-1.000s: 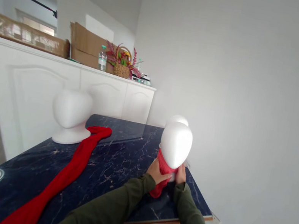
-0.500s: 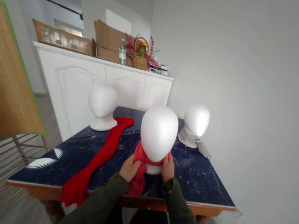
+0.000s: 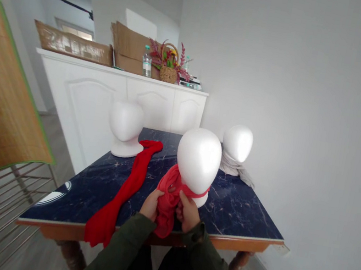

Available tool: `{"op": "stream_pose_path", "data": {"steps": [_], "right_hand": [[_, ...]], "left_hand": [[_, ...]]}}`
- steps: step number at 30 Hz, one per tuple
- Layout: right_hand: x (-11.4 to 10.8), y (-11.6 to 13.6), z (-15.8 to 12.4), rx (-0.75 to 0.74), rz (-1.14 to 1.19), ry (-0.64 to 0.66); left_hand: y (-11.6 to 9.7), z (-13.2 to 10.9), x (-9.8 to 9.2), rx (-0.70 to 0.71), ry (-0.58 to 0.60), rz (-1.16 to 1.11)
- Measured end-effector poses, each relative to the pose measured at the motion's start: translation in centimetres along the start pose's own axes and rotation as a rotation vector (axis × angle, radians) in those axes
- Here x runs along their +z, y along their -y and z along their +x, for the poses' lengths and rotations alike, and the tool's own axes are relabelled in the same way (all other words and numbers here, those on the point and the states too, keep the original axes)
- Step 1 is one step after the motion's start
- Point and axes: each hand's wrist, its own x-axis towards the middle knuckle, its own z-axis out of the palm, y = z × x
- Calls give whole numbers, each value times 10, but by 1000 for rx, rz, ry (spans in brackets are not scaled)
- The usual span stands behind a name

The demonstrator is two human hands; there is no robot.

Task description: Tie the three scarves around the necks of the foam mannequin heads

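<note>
A white mannequin head [image 3: 198,159] stands at the table's near side, leaning slightly, with a coral-pink scarf [image 3: 168,198] round its neck. The scarf bunches and hangs down on the left of the neck. My left hand [image 3: 151,204] pinches the outer edge of this hanging part. My right hand [image 3: 189,212] is closed on the scarf just below the chin, thumb up; its fingertips are partly hidden. Left of them, a bright red scarf [image 3: 126,186] lies lengthwise and droops over the front edge.
A bare mannequin head [image 3: 126,123] stands at the back left, and another mannequin head [image 3: 237,144] wears a grey scarf [image 3: 236,167] at the back right. Behind is a white cabinet [image 3: 93,92] with boxes, bottles and a flower basket [image 3: 168,74]. A metal rack [image 3: 13,189] stands left of the table.
My right hand has moved left from the right side of the neck to the bunched scarf. The near head has shifted right and tilted, and the scarf is gathered on its left.
</note>
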Motion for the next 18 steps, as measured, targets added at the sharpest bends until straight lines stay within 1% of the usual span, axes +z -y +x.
{"op": "stream_pose_path", "data": {"steps": [2, 3, 6, 8, 10, 12, 14, 16, 18], "right_hand": [[6, 6, 6, 40, 217, -90], [7, 7, 8, 36, 290, -123], [5, 8, 10, -33, 367, -185], [-1, 8, 8, -63, 403, -213], [-8, 9, 6, -81, 435, -208], [-19, 13, 6, -109, 452, -143], [-34, 20, 7, -177, 414, -70], [-55, 31, 12, -252, 287, -71], [-79, 43, 18, -295, 153, -124]], "left_hand": [[-2, 2, -3, 28, -33, 15], [-3, 3, -6, 59, -65, 46], [-5, 11, -16, 152, -186, 110], [-8, 16, -21, 177, -249, 64], [-14, 22, -25, 175, -296, 7], [-20, 30, -31, 180, -356, -13], [-27, 38, -39, 203, -419, -15], [-34, 46, -48, 221, -485, -17], [-39, 50, -57, 224, -526, -12]]}}
